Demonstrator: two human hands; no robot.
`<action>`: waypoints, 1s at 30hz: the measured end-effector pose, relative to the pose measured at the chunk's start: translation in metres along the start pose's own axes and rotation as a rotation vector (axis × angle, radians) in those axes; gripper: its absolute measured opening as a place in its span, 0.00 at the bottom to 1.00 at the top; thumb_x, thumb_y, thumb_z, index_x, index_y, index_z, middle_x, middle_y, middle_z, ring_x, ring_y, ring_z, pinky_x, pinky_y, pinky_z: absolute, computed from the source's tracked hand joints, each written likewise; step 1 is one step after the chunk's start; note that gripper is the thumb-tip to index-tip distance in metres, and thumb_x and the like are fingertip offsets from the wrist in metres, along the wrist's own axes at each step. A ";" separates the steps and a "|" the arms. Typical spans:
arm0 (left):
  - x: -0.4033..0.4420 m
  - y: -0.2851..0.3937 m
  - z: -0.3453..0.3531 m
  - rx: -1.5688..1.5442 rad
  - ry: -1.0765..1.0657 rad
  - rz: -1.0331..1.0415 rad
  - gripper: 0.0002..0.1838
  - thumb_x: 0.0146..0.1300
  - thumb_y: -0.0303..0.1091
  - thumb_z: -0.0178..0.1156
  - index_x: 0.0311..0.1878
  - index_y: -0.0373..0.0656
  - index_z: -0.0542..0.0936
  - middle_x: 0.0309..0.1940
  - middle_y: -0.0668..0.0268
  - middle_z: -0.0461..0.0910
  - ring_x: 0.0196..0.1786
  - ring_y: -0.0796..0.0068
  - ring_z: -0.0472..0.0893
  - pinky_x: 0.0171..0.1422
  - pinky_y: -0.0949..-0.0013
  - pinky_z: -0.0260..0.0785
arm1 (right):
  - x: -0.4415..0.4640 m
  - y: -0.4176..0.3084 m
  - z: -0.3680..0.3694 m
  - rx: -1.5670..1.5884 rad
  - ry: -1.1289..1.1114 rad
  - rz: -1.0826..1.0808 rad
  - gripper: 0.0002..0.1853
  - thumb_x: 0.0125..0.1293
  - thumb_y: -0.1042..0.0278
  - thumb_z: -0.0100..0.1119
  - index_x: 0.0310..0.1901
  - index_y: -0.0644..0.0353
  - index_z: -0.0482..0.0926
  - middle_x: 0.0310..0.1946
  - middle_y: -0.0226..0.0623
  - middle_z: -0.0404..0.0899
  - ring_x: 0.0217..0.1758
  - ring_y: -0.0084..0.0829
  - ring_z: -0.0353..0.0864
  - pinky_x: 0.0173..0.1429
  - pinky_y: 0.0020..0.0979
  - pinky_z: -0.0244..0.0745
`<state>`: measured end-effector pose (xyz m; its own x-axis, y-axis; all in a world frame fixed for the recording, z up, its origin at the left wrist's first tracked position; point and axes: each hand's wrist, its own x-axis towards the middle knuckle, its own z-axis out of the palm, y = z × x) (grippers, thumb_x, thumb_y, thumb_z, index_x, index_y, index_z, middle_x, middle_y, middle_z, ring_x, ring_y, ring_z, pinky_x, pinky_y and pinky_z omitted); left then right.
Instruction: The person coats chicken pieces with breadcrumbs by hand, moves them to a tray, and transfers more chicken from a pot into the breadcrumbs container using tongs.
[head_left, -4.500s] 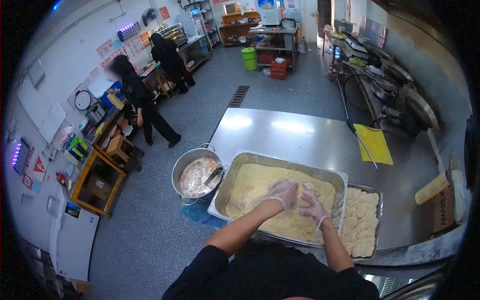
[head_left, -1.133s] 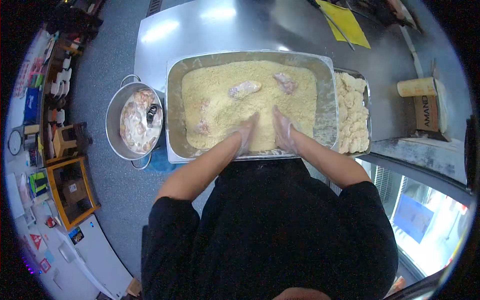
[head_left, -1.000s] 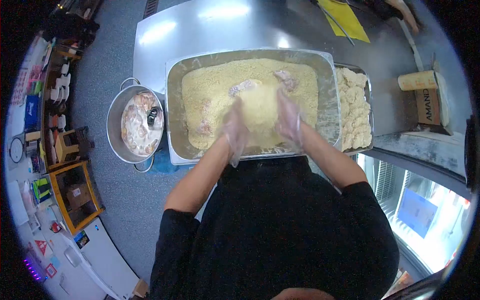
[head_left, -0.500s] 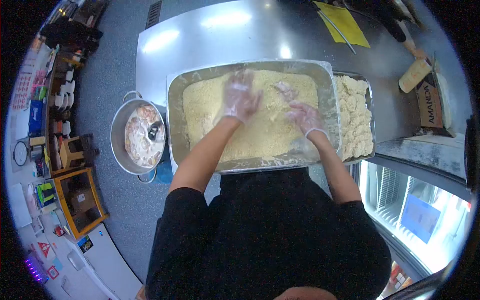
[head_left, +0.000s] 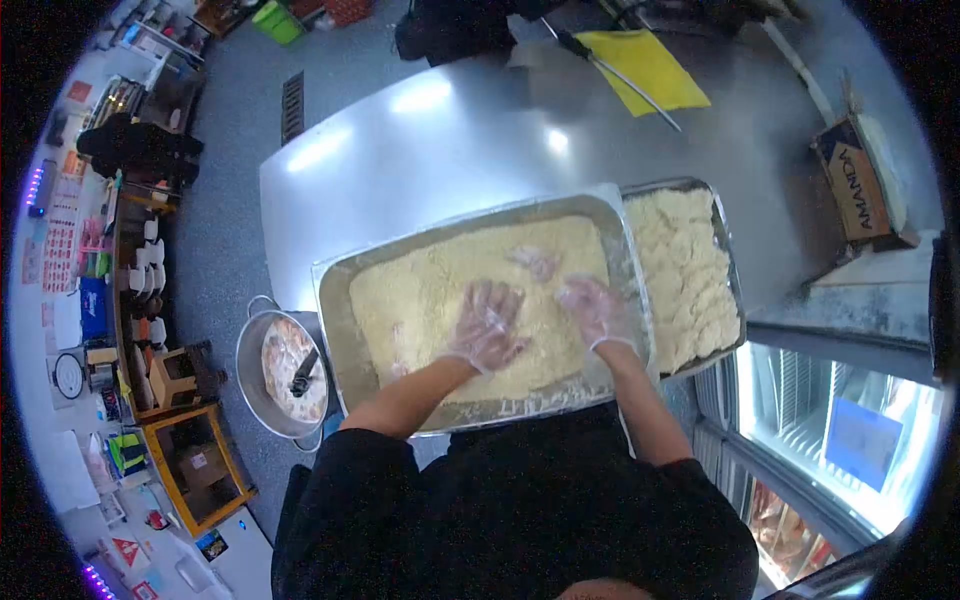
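Note:
A deep metal pan (head_left: pixel 335 340) holds pale yellow breading (head_left: pixel 440 260). My left hand (head_left: pixel 487 325), in a clear plastic glove, rests on the breading near the middle with its fingers spread. Also gloved, my right hand (head_left: pixel 597 312) lies at the right side of the breading, fingers stretched out and nothing visible in them. Just beyond it, a pinkish piece of raw meat (head_left: pixel 537 261) lies partly coated. Patches of pink show through the crumbs at the left. Whether anything lies under my palms is hidden.
Left of the pan stands a metal pot (head_left: pixel 250 365) of raw meat in whitish liquid, with a black-handled utensil (head_left: pixel 305 372). A tray (head_left: pixel 738 290) of coated pieces adjoins the pan's right side. A yellow sheet (head_left: pixel 645 75) lies on the steel table (head_left: pixel 400 160). Dark-clothed people stand beyond.
My left hand has come back toward me from the far part of the breading, and its blur is gone. The right hand has shifted slightly. My view has tilted and turned.

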<state>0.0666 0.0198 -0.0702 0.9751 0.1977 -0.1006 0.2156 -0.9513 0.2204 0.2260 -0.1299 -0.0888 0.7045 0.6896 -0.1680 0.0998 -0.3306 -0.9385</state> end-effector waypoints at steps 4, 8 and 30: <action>-0.001 0.010 -0.015 0.053 -0.233 0.072 0.42 0.58 0.64 0.45 0.66 0.39 0.62 0.68 0.50 0.56 0.72 0.45 0.49 0.72 0.39 0.35 | 0.008 0.044 0.016 0.462 -0.031 0.015 0.14 0.60 0.74 0.59 0.48 0.63 0.76 0.41 0.32 0.79 0.41 0.26 0.78 0.48 0.26 0.74; 0.013 0.011 0.030 -0.053 -0.122 0.403 0.41 0.60 0.64 0.44 0.70 0.47 0.57 0.72 0.55 0.50 0.74 0.49 0.44 0.73 0.40 0.34 | -0.008 -0.024 -0.001 -0.089 -0.017 -0.034 0.13 0.60 0.80 0.54 0.48 0.66 0.76 0.38 0.33 0.78 0.38 0.24 0.77 0.45 0.25 0.75; -0.005 -0.036 0.036 -0.129 0.030 0.569 0.44 0.58 0.63 0.46 0.73 0.49 0.49 0.75 0.59 0.42 0.76 0.50 0.38 0.74 0.43 0.32 | 0.003 -0.042 0.012 0.302 0.136 0.178 0.31 0.54 0.80 0.58 0.62 0.58 0.64 0.28 0.36 0.77 0.27 0.25 0.76 0.31 0.26 0.75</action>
<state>0.0520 0.0440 -0.1129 0.9399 -0.3279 0.0952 -0.3400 -0.8736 0.3481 0.2158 -0.1062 -0.0530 0.7808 0.5402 -0.3139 -0.2301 -0.2184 -0.9483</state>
